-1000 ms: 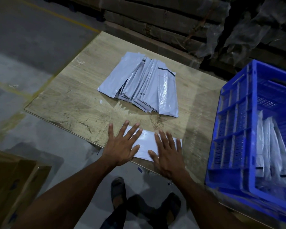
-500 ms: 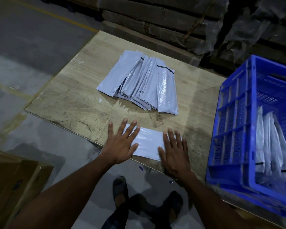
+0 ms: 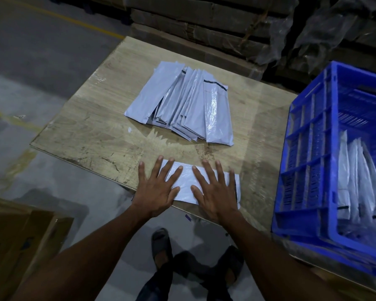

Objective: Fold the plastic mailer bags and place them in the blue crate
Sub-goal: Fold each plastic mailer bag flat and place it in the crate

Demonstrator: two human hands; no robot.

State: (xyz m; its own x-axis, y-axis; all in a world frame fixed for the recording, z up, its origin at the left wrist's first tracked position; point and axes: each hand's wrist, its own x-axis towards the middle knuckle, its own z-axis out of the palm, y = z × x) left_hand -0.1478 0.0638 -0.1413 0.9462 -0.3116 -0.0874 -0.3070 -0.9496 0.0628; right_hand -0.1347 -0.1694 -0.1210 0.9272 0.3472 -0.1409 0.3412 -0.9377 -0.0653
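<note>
Pressing flat on a white mailer bag (image 3: pixel 186 181), both hands lie palm down with fingers straight and spread, neither curled round anything: the left hand (image 3: pixel 155 193) covers the bag's left end, the right hand (image 3: pixel 215 192) its right half, and bare plastic shows between them. The bag lies lengthwise along the near edge of the wooden tabletop (image 3: pixel 91 131), its near right corner appearing to overhang that edge slightly; the left hand's heel also sits at the edge. Farther back, near the middle of the tabletop, a fanned stack of mailer bags (image 3: pixel 182 105) rests well apart from the pressed bag, with open wood between them and a wide bare strip to the stack's left reaching the tabletop's left edge. The blue crate (image 3: pixel 308 170) stands at the right end of the tabletop, its near wall close to the right hand's side of the bag but not touching it; open wood separates crate and stack. Inside the crate, folded bags (image 3: pixel 356 181) stand upright, leaning against one another. Dark bands cross the ends of several bags; no writing or brand can be read on any item. Below the tabletop's near edge lie concrete floor and the person's feet (image 3: pixel 161 246); a cardboard box (image 3: pixel 20 246) sits at lower left, and wrapped cardboard stacks (image 3: pixel 204 25) line the far side.
</note>
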